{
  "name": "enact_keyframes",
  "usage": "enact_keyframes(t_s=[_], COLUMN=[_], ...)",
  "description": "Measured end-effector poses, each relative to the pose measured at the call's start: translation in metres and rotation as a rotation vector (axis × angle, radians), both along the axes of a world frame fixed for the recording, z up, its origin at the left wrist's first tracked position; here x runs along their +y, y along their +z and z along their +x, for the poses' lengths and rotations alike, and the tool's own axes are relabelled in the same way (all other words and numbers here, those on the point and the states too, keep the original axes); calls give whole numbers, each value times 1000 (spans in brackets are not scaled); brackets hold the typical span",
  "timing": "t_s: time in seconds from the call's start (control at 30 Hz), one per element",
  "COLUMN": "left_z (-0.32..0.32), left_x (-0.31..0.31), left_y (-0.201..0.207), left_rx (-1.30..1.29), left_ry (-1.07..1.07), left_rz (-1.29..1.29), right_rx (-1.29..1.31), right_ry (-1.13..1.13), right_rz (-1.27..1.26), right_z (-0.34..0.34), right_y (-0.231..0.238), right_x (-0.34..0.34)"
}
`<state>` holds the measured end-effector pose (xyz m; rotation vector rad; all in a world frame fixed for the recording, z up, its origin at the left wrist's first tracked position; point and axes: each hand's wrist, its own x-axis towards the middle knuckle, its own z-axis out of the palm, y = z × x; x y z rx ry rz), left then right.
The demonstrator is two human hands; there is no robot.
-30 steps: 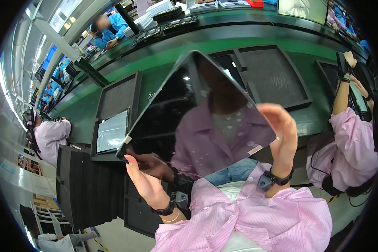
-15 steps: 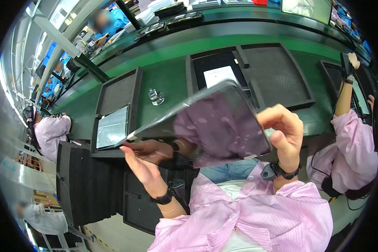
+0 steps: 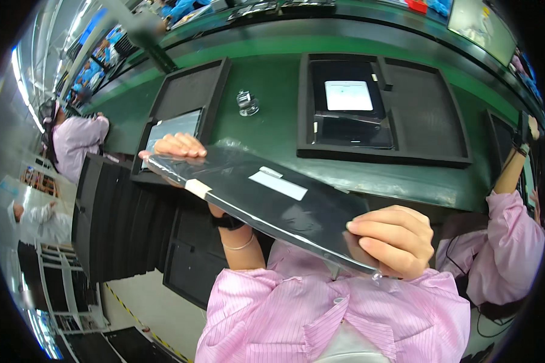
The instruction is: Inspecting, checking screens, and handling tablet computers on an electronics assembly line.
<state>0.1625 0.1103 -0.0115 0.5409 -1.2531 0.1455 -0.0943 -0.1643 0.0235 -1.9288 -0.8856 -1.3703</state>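
A dark, flat screen panel [image 3: 242,181] wrapped in clear plastic film is held up in front of my chest, tilted down to the right. A white label sits on the side now facing up, and a pale tab is on its near edge. My left hand [image 3: 177,148] grips the panel's left end, fingers over the far edge. At the right end, my right hand [image 3: 399,239] pinches it between thumb and fingers. Behind it, a black foam tray [image 3: 427,100] lies on the green bench, with a dark panel and a white rectangular sheet [image 3: 349,95] in its left compartment.
Another black tray [image 3: 191,85] at the left holds a pale glossy panel [image 3: 178,126]. Between the trays stands a small clear-and-metal object [image 3: 247,104]. Stacked black trays [image 3: 118,218] are at the lower left. A co-worker in a pink sleeve [image 3: 508,242] sits close on the right.
The panel has been turned over: its glossy reflective face showed before, its labelled side shows now. It has come lower and nearer to me, and my left hand has shifted to its far edge.
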Motion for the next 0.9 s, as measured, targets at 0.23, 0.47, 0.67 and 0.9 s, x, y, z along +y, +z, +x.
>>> enact_keyframes(t_s=[0.23, 0.47, 0.67, 0.9], left_z=[12, -11, -10, 28], left_x=[12, -9, -33, -57], left_y=[8, 14, 30, 12], left_rx=[-158, -128, -197, -289], left_ry=[34, 37, -56, -361], left_rz=[197, 122, 143, 32], right_rx=[-34, 92, 678, 901], right_ry=[-86, 72, 244, 317], right_rz=[-120, -89, 70, 229], right_z=[-24, -24, 27, 83], right_y=[-1, -1, 3, 19], right_x=[12, 11, 12, 12])
